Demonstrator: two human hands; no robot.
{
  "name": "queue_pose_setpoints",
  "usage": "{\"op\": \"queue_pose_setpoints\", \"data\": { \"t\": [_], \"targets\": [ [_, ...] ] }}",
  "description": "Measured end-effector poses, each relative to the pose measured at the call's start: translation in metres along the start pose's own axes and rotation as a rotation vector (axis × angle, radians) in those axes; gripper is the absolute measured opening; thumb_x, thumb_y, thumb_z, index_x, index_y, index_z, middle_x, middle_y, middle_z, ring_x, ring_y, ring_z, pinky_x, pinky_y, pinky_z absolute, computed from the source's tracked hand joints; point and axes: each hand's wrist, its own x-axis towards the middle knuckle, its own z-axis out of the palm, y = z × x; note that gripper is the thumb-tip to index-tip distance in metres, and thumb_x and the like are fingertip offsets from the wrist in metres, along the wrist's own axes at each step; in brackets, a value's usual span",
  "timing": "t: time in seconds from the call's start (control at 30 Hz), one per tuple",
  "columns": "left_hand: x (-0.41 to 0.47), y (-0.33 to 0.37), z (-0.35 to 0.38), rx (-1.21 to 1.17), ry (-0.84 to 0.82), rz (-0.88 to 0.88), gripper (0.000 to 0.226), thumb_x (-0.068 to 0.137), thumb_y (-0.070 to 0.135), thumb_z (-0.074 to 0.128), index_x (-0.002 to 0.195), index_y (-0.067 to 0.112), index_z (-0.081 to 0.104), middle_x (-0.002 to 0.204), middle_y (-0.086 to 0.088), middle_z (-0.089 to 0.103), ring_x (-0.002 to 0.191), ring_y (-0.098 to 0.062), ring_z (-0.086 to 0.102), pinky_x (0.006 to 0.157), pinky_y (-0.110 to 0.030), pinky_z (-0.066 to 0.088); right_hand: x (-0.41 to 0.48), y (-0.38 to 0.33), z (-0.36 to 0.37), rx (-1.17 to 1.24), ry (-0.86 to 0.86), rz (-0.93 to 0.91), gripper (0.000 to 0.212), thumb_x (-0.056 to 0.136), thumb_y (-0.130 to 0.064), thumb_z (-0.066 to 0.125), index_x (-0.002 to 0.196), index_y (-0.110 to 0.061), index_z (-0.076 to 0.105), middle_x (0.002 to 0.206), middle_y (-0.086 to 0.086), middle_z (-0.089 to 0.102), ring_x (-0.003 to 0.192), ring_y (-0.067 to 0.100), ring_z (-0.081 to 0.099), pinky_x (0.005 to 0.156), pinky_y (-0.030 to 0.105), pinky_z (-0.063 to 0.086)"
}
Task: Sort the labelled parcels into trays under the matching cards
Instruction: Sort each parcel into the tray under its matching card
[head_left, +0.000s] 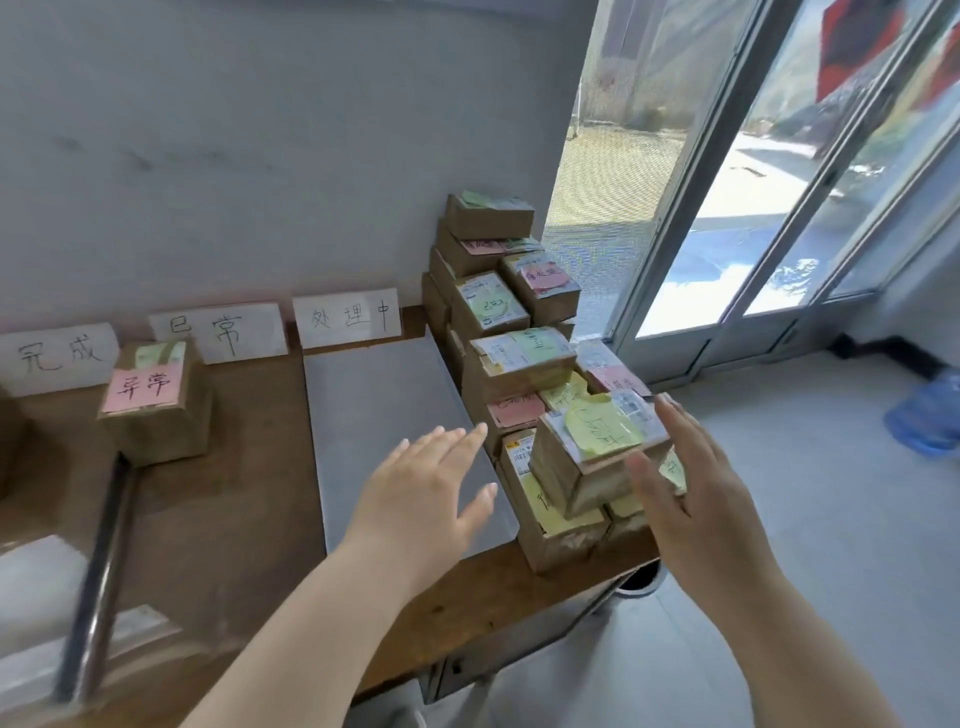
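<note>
The left hand (421, 493) hovered open, fingers straight, above the grey tray (374, 405) mid-frame. The right hand (685, 483), also open, was just beside a yellow-labelled parcel (597, 436) topping the stack (519, 358) at centre right.

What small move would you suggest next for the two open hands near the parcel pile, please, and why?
Probably close both hands on the brown cardboard parcel with the yellow note: the left hand and right hand are open on either side of it, neither gripping, and it tops the near end of the pile.
</note>
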Motion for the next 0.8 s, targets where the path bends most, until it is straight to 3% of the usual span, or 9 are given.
{"op": "queue_pose_setpoints", "data": {
  "t": [0.2,0.3,0.37,0.53,0.6,0.63,0.73,0.8],
  "targets": [
    [0.059,0.012,0.013,-0.172,-0.083,0.089,0.067,0.094,0.057,0.035,0.150,0.038,0.002,0.157,0.016,0.012,0.144,-0.003,0.008,0.115,-0.024,0.007,0.061,0.038,-0.003,-0.029,-0.050,0.175,0.054,0.096,-0.031,0.047,0.147,-0.024,0.030,0.146,0.002,0.041,0.125,0.018,0.043,0.088,0.024,0.034],
    [0.081,0.025,0.028,-0.253,-0.174,0.136,0.079,0.086,0.067,0.041,0.148,0.043,-0.002,0.158,0.018,0.003,0.144,-0.003,0.002,0.117,-0.030,0.011,0.079,0.051,0.007,-0.025,-0.068,0.226,0.052,0.097,-0.031,0.045,0.146,-0.024,0.031,0.141,0.004,0.045,0.105,0.007,0.041,0.065,0.007,0.036],
    [0.092,0.033,0.037,-0.297,-0.227,0.145,0.086,0.081,0.071,0.046,0.147,0.046,-0.004,0.157,0.020,-0.001,0.144,-0.003,-0.001,0.119,-0.036,0.011,0.084,0.058,0.014,-0.015,-0.070,0.243,0.051,0.097,-0.030,0.045,0.146,-0.022,0.033,0.137,0.004,0.048,0.102,0.005,0.039,0.059,0.001,0.038],
    [0.104,0.048,0.057,-0.177,-0.259,0.229,0.099,0.074,0.072,0.056,0.144,0.049,-0.008,0.155,0.019,-0.006,0.143,-0.007,-0.006,0.119,-0.038,0.007,0.090,0.081,0.026,0.081,-0.087,0.270,0.050,0.095,-0.036,0.046,0.143,-0.024,0.038,0.121,-0.001,0.055,0.103,0.011,0.054,0.067,0.019,0.050],
    [0.104,0.051,0.063,-0.234,-0.241,0.195,0.096,0.075,0.065,0.061,0.144,0.050,-0.004,0.152,0.020,-0.001,0.141,-0.005,-0.003,0.118,-0.037,0.015,0.092,0.087,0.025,0.111,-0.112,0.280,0.050,0.094,-0.039,0.046,0.142,-0.027,0.038,0.124,0.001,0.057,0.107,0.015,0.057,0.075,0.031,0.056],
    [0.104,0.052,0.064,-0.292,-0.215,0.170,0.093,0.076,0.060,0.064,0.145,0.051,0.001,0.150,0.020,0.005,0.139,-0.004,0.002,0.116,-0.035,0.022,0.094,0.089,0.022,0.145,-0.121,0.277,0.049,0.094,-0.038,0.046,0.141,-0.028,0.039,0.124,0.000,0.058,0.106,0.015,0.058,0.075,0.031,0.057],
    [0.108,0.059,0.067,-0.500,-0.077,0.069,0.080,0.080,0.044,0.069,0.139,0.056,0.017,0.137,0.019,0.027,0.126,0.004,0.025,0.102,-0.016,0.036,0.104,0.091,0.012,0.293,-0.149,0.233,0.041,0.095,-0.030,0.048,0.136,-0.030,0.044,0.115,-0.011,0.057,0.095,0.001,0.059,0.058,0.009,0.049],
    [0.109,0.067,0.068,-0.551,-0.006,0.005,0.076,0.081,0.038,0.069,0.135,0.061,0.020,0.129,0.023,0.032,0.118,0.007,0.033,0.093,-0.009,0.037,0.110,0.092,0.006,0.305,-0.197,0.172,0.036,0.095,-0.029,0.049,0.130,-0.035,0.045,0.107,-0.023,0.055,0.088,-0.010,0.055,0.060,0.005,0.047]
  ]
}}
